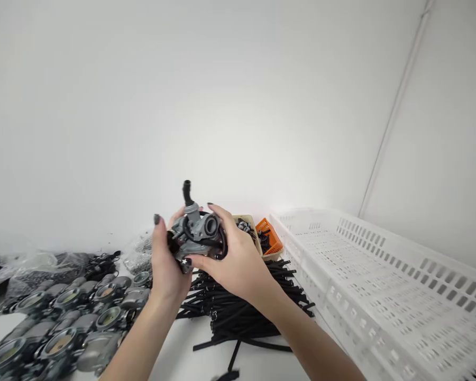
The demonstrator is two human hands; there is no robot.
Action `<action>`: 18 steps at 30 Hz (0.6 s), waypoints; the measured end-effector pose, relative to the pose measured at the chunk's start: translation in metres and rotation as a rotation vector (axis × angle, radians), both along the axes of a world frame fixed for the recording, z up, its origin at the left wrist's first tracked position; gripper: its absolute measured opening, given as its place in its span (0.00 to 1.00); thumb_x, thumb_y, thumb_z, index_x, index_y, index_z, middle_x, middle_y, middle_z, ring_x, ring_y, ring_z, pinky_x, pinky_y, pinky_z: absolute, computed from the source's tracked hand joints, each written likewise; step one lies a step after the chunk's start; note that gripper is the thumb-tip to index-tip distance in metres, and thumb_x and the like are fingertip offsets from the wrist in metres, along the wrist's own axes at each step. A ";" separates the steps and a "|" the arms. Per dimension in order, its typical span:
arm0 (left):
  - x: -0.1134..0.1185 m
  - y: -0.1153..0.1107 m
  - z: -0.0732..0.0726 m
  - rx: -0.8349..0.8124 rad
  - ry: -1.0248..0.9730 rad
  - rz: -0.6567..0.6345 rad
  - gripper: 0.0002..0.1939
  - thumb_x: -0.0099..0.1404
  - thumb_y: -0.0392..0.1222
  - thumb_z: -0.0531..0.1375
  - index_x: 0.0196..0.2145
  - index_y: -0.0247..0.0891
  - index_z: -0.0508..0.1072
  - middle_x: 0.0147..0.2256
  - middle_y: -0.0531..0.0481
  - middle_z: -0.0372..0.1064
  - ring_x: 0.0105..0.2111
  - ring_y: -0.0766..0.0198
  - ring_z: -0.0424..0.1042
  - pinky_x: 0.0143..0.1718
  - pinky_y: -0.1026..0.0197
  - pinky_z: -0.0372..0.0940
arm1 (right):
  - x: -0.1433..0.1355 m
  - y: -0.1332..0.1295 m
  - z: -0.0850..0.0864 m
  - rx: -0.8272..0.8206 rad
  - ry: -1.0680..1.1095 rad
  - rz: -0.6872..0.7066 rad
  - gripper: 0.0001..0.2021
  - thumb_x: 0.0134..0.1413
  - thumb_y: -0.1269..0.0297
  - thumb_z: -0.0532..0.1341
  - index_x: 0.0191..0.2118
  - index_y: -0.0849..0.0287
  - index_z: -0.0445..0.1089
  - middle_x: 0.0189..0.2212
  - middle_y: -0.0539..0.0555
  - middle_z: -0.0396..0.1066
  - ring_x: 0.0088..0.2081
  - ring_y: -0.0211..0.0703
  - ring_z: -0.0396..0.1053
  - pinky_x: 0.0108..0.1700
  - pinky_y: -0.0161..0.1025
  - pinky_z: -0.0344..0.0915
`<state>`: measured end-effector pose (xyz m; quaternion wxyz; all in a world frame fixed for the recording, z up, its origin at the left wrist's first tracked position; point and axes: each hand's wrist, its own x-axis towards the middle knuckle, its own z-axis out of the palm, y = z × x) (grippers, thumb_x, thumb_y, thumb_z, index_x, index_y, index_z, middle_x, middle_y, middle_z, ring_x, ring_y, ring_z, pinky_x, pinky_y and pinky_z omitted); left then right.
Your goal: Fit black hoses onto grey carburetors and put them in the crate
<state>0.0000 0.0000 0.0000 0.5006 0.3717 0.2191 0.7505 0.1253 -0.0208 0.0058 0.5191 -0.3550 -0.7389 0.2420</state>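
Note:
A grey metal carburetor (198, 230) is held up in front of me between both hands. A short black hose stands up from its top, and a longer black hose curves around its body. My left hand (165, 264) grips it from the left side, thumb up. My right hand (234, 254) is closed on its right side, with the thumb at the lower front and the fingers behind. Below the hands lies a pile of black hoses (246, 317) on the white table (174, 349).
Rows of similar carburetors (63, 338) cover the table at the left, with plastic bags (35, 270) of parts behind. Small parts fill a beige basket (257, 244) and an orange basket (275, 244) beyond the hoses. White perforated crates (365, 286) stand at the right.

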 end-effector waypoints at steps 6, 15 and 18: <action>-0.028 0.006 0.011 -0.029 0.128 0.173 0.30 0.66 0.71 0.48 0.55 0.57 0.73 0.60 0.55 0.69 0.56 0.50 0.72 0.38 0.57 0.75 | -0.005 0.044 0.047 0.161 -0.095 0.082 0.33 0.47 0.59 0.74 0.59 0.43 0.65 0.51 0.50 0.76 0.52 0.53 0.75 0.57 0.55 0.70; -0.038 0.003 0.027 -0.036 0.095 0.295 0.29 0.60 0.65 0.56 0.52 0.47 0.76 0.60 0.49 0.70 0.52 0.39 0.74 0.44 0.42 0.75 | 0.122 0.160 0.118 0.071 -0.509 -0.558 0.35 0.52 0.65 0.67 0.65 0.53 0.57 0.59 0.55 0.69 0.56 0.53 0.70 0.58 0.52 0.67; -0.039 0.003 0.028 -0.039 0.116 0.323 0.27 0.60 0.62 0.56 0.50 0.48 0.78 0.59 0.51 0.71 0.52 0.39 0.74 0.47 0.39 0.73 | 0.188 0.175 0.083 -0.113 -0.622 -0.671 0.31 0.49 0.68 0.71 0.59 0.59 0.66 0.54 0.58 0.73 0.54 0.55 0.70 0.56 0.52 0.68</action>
